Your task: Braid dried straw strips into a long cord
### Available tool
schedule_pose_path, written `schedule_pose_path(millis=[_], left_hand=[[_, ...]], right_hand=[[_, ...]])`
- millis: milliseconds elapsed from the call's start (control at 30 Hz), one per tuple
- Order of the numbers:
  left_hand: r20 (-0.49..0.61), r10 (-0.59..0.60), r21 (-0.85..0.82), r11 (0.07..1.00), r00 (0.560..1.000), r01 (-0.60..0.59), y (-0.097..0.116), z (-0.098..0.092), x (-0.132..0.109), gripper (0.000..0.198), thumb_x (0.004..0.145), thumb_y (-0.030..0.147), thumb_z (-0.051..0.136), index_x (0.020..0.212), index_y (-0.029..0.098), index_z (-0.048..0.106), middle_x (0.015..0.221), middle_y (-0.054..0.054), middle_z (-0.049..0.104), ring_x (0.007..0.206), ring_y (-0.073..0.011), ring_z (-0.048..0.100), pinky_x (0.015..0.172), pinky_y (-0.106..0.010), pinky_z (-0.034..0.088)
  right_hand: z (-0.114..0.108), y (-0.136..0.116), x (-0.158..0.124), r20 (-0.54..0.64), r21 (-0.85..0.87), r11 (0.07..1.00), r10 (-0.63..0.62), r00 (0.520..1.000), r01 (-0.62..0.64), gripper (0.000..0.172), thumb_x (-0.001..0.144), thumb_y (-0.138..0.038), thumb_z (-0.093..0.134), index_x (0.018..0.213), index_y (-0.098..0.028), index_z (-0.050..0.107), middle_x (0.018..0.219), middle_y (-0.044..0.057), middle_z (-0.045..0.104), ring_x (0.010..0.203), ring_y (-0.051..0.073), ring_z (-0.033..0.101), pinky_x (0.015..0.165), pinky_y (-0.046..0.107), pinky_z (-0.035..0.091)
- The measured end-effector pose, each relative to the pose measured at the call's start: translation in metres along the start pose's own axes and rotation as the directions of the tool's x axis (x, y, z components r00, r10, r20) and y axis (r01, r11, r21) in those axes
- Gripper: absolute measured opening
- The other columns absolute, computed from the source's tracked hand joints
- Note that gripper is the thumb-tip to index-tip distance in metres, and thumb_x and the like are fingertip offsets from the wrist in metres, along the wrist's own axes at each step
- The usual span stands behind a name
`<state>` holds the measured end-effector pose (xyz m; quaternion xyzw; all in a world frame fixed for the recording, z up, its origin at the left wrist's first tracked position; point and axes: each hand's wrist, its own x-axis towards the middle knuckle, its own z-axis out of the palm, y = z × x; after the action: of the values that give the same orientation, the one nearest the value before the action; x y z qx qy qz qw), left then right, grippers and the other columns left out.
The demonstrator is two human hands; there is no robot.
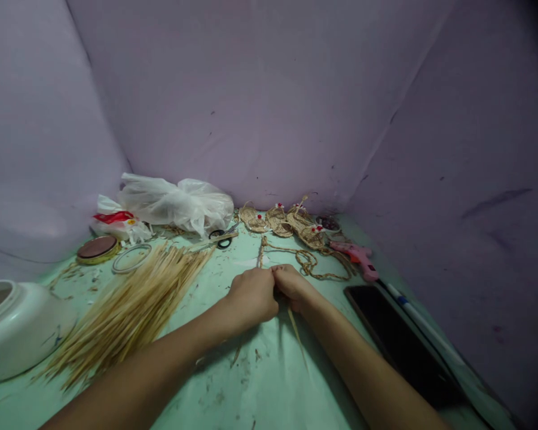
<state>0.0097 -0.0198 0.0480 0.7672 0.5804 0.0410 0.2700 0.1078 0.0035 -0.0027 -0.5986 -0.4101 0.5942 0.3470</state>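
Note:
My left hand (254,295) and my right hand (291,285) meet over the middle of the table, both closed with their fingers close together. A braided straw cord (260,254) runs from beyond my left hand up to a small peg-like end. From under my right hand a loose straw strand (297,334) hangs toward me. The fingertips hide where the strands come together. Behind my right hand a longer length of braided cord (311,263) lies in loops. To the left is a fanned bundle of dry straw (130,310).
Scissors (224,237), a plastic bag (179,203) and woven pieces with red beads (280,221) lie at the back. A pink glue gun (358,257) and a black phone-like slab (403,340) are right. At left stand a white jar (27,328), a round tin (97,248) and a ring (131,258).

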Motion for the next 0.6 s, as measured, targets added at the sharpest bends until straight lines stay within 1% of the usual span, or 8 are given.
schedule_pose_path(millis=[67, 133, 200, 233, 367, 433, 500, 600], left_hand=[[0.061, 0.013, -0.028, 1.0, 0.998, -0.011, -0.006, -0.009, 0.003, 0.012, 0.058, 0.019, 0.053, 0.063, 0.013, 0.061, 0.061, -0.008, 0.06, 0.058, -0.0168, 0.055, 0.05, -0.023, 0.036], [0.14, -0.056, -0.194, 0.978, 0.989, 0.083, -0.015, -0.019, 0.009, 0.016, 0.062, 0.026, 0.051, 0.057, 0.012, 0.058, 0.049, -0.004, 0.055, 0.042, -0.0109, 0.048, 0.042, -0.021, 0.033], [-0.005, -0.193, -0.401, 0.899, 0.981, 0.175, -0.024, -0.024, 0.017, 0.021, 0.067, 0.029, 0.048, 0.06, 0.012, 0.057, 0.045, -0.001, 0.05, 0.035, -0.0076, 0.04, 0.037, -0.02, 0.028], [0.022, -0.23, -0.505, 0.837, 0.973, 0.209, -0.028, -0.023, 0.02, 0.02, 0.068, 0.029, 0.047, 0.061, 0.012, 0.057, 0.043, 0.001, 0.048, 0.033, -0.0065, 0.037, 0.036, -0.019, 0.026], [0.339, -0.118, -0.757, 0.556, 0.934, 0.345, -0.033, -0.004, 0.029, 0.012, 0.066, 0.015, 0.046, 0.059, 0.009, 0.054, 0.041, 0.002, 0.045, 0.034, -0.003, 0.036, 0.037, -0.015, 0.026], [0.39, -0.061, -0.793, 0.485, 0.919, 0.368, -0.034, 0.004, 0.033, 0.011, 0.064, 0.012, 0.046, 0.057, 0.009, 0.053, 0.043, 0.001, 0.047, 0.035, -0.0028, 0.038, 0.037, -0.014, 0.028], [0.367, -0.075, -0.778, 0.522, 0.927, 0.35, -0.035, 0.008, 0.036, 0.01, 0.062, 0.011, 0.046, 0.054, 0.009, 0.051, 0.04, 0.001, 0.045, 0.033, -0.0039, 0.037, 0.035, -0.015, 0.027], [0.297, -0.13, -0.667, 0.681, 0.946, 0.303, -0.035, 0.008, 0.038, 0.009, 0.058, 0.011, 0.048, 0.049, 0.011, 0.049, 0.034, 0.003, 0.041, 0.03, -0.0059, 0.034, 0.032, -0.018, 0.024]], right_hand=[[-0.001, 0.001, -0.001, 0.035, 0.018, 1.0, -0.009, 0.999, 0.009, 0.007, 0.051, -0.009, 0.045, 0.047, -0.015, 0.045, 0.034, -0.005, 0.043, 0.032, 0.006, 0.036, 0.036, 0.019, 0.024], [-0.004, 0.003, -0.003, 0.08, 0.03, 0.999, -0.027, 0.996, 0.025, 0.006, 0.052, -0.011, 0.046, 0.048, -0.015, 0.046, 0.033, -0.005, 0.042, 0.031, 0.006, 0.035, 0.035, 0.019, 0.023], [-0.008, 0.005, -0.005, 0.112, 0.067, 0.996, -0.06, 0.992, 0.053, 0.005, 0.053, -0.012, 0.049, 0.049, -0.015, 0.047, 0.033, -0.005, 0.042, 0.031, 0.005, 0.033, 0.035, 0.018, 0.022], [-0.009, 0.005, -0.006, 0.126, 0.096, 0.993, -0.079, 0.989, 0.067, 0.005, 0.053, -0.013, 0.05, 0.049, -0.014, 0.048, 0.034, -0.005, 0.043, 0.032, 0.005, 0.034, 0.036, 0.018, 0.022], [-0.013, 0.006, -0.007, 0.223, 0.197, 0.974, -0.151, 0.963, 0.107, 0.006, 0.053, -0.015, 0.052, 0.049, -0.013, 0.049, 0.043, -0.001, 0.051, 0.042, 0.007, 0.045, 0.043, 0.018, 0.03], [-0.015, 0.005, -0.007, 0.244, 0.175, 0.978, -0.158, 0.957, 0.117, 0.006, 0.053, -0.015, 0.053, 0.049, -0.013, 0.049, 0.044, -0.001, 0.051, 0.044, 0.007, 0.045, 0.045, 0.018, 0.031], [-0.017, 0.005, -0.004, 0.227, 0.083, 0.985, -0.163, 0.96, 0.148, 0.007, 0.054, -0.016, 0.054, 0.05, -0.013, 0.049, 0.043, -0.003, 0.049, 0.041, 0.005, 0.04, 0.043, 0.018, 0.028], [-0.02, 0.005, 0.002, 0.214, -0.145, 0.956, -0.221, 0.952, 0.254, 0.008, 0.058, -0.016, 0.053, 0.052, -0.013, 0.05, 0.044, -0.003, 0.047, 0.041, 0.004, 0.034, 0.042, 0.018, 0.023]])
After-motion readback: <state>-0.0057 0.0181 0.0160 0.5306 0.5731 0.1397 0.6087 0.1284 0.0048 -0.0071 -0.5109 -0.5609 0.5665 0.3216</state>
